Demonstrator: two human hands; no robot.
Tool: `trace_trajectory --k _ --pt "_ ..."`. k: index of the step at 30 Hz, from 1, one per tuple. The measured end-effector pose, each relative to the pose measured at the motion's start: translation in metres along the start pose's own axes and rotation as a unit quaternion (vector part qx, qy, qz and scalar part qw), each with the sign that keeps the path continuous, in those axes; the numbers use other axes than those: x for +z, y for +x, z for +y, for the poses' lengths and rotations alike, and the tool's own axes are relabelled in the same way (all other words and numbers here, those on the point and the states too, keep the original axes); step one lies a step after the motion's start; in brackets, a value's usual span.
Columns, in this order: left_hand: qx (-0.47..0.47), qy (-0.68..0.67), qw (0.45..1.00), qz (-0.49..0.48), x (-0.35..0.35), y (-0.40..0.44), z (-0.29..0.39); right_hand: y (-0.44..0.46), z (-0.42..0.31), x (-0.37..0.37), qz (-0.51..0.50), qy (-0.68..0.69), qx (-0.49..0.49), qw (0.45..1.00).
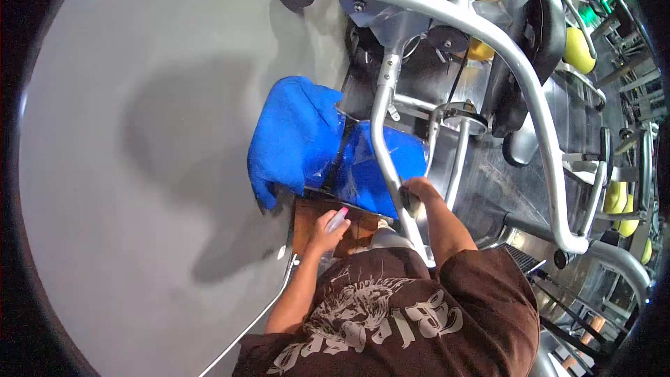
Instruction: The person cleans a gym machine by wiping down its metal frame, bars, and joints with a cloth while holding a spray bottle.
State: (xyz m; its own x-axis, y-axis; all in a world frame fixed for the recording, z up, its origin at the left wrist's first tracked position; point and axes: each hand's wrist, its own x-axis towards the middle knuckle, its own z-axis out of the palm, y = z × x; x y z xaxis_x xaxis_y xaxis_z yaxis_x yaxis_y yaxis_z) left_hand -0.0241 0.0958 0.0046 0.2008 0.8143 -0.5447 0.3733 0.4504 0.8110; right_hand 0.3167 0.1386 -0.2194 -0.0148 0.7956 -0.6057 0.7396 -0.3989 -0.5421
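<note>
My left hand (325,232) is closed around a small translucent bottle (336,220) with a pink tip. My right hand (420,190) is wrapped at a bent silver metal tube (382,132) of a gym machine; its fingers are partly hidden, and a dark, pale-edged patch shows beside them. Ahead of both hands lies a blue padded seat (363,167) with a shiny, scuffed cover. A blue towel (289,132) drapes over the seat's left end and hangs down that side.
Curved silver frame bars (516,63) arch over the right side. Black pads (544,35) and yellow rounded parts (578,50) belong to machines there. A grey wall or floor surface (139,237) fills the left. A brown wooden surface (306,220) and a thin metal rod (244,328) are near my left arm.
</note>
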Motion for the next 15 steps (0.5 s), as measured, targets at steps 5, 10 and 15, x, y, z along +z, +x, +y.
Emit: trace_trajectory --k 5,10,15 --pt "0.007 -0.016 1.000 0.019 0.000 -0.008 -0.009 0.039 -0.027 0.000 0.099 0.244 0.047 0.964" --pt "0.004 -0.069 0.996 0.063 -0.003 -0.018 -0.026 -0.067 -0.048 0.003 0.144 0.045 -0.098 0.984" --pt "0.005 -0.083 0.995 0.059 0.001 -0.015 -0.037 -0.126 -0.045 0.019 0.126 -0.115 -0.243 0.955"
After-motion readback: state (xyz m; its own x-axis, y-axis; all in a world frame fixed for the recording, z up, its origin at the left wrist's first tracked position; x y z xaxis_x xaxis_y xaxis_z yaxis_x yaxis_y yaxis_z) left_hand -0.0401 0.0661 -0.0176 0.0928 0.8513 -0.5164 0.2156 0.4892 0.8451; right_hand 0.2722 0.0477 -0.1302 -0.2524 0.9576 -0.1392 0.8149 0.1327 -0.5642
